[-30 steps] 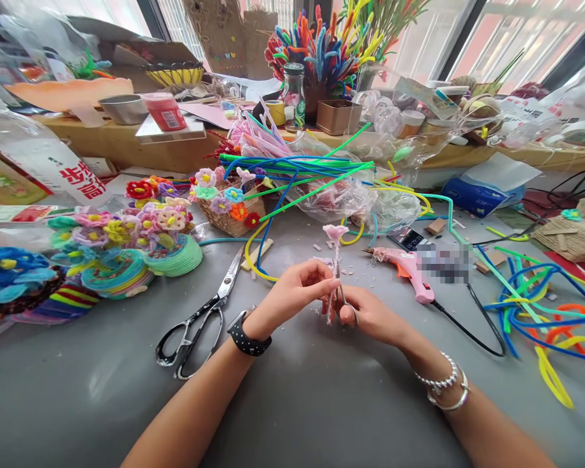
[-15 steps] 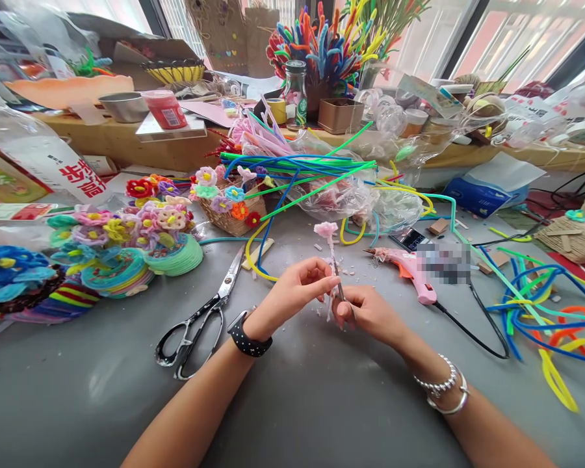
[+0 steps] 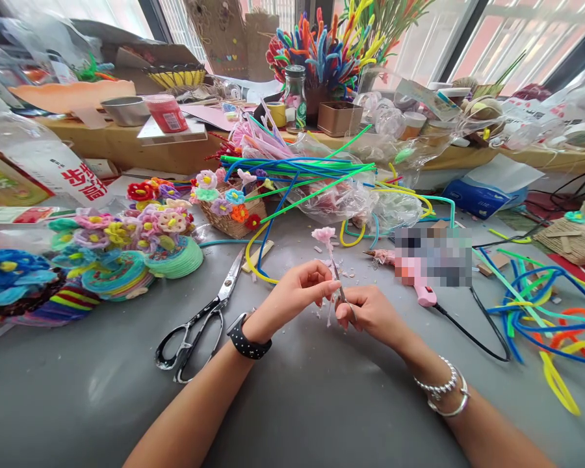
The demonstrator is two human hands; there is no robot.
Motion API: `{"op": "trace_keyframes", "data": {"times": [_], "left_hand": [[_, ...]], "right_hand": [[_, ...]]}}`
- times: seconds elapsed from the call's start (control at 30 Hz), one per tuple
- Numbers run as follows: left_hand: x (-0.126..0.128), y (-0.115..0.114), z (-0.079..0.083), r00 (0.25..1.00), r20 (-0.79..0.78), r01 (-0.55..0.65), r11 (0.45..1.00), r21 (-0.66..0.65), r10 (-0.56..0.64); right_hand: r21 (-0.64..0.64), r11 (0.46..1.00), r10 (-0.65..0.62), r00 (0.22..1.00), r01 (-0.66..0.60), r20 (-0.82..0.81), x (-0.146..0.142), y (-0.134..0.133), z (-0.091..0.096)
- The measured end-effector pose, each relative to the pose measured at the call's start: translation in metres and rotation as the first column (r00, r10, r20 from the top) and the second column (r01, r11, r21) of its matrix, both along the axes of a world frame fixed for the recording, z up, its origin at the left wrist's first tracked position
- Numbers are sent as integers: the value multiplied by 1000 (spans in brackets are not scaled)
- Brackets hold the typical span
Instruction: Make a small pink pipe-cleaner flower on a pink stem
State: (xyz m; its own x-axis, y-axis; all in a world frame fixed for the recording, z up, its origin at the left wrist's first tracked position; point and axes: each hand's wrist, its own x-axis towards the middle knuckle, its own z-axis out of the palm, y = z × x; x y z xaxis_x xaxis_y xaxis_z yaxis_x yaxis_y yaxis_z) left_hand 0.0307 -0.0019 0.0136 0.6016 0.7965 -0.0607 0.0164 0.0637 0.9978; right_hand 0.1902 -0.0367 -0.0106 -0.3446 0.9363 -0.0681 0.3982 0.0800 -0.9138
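Observation:
My left hand point(image 3: 307, 286) is closed in a pinch on the thin stem of a pink pipe-cleaner flower point(image 3: 324, 235). The fuzzy bloom stands above my fingertips, and the stem's lower end hangs below them. In my right hand point(image 3: 365, 308), small metal scissors point(image 3: 340, 286) are gripped with the slim blades pointing up against the stem; my fingers hide most of the handles. Pink fluff scraps point(image 3: 351, 273) lie scattered on the table around both hands. Larger black-handled scissors point(image 3: 219, 302) rest partly open to the left of my left wrist.
A pink hot glue gun point(image 3: 425, 294) with a black cord lies right of my hands. Pipe-cleaner flower pots point(image 3: 173, 257) stand at the left. Loose pipe cleaners point(image 3: 531, 318) tangle at the right, and a green and blue bundle point(image 3: 297, 166) lies on plastic bags behind.
The pink flower has tipped slightly left and down, and the scissors lean a bit more against its stem. Both hands stay in nearly the same place.

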Motion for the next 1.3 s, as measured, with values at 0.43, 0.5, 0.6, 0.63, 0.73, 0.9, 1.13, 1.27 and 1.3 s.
{"op": "trace_keyframes", "data": {"times": [0.43, 0.5, 0.6, 0.63, 0.73, 0.9, 1.13, 1.27, 1.3], "left_hand": [[0, -1, -1, 997, -59, 51, 998, 40, -48], [0, 0, -1, 998, -53, 32, 999, 43, -29], [0, 0, -2, 999, -51, -13, 998, 58, 16], [0, 0, -2, 998, -51, -22, 998, 62, 25], [0, 0, -3, 998, -58, -13, 998, 69, 17], [-1, -1, -2, 992, -122, 48, 995, 86, -37], [-2, 0, 0, 991, -128, -11, 991, 130, 28], [-2, 0, -1, 981, -192, 8, 982, 191, 30], [-1, -1, -1, 978, -208, 24, 979, 204, 20]], "right_hand": [[101, 992, 62, 992, -73, 105, 4, 1, 6], [88, 996, 15, 992, -26, 123, 4, 1, 6], [73, 996, -50, 991, 41, 122, 3, 1, 4], [68, 996, -56, 991, 49, 119, 2, 1, 3], [54, 998, 4, 997, -8, 75, 2, 1, 2], [60, 997, 52, 996, -56, 68, 5, 1, 3], [25, 999, -38, 997, 36, 70, 5, 1, 1], [31, 997, 72, 997, -71, -25, 4, 1, 1], [46, 995, 90, 996, -88, -29, 4, 1, 1]]}}
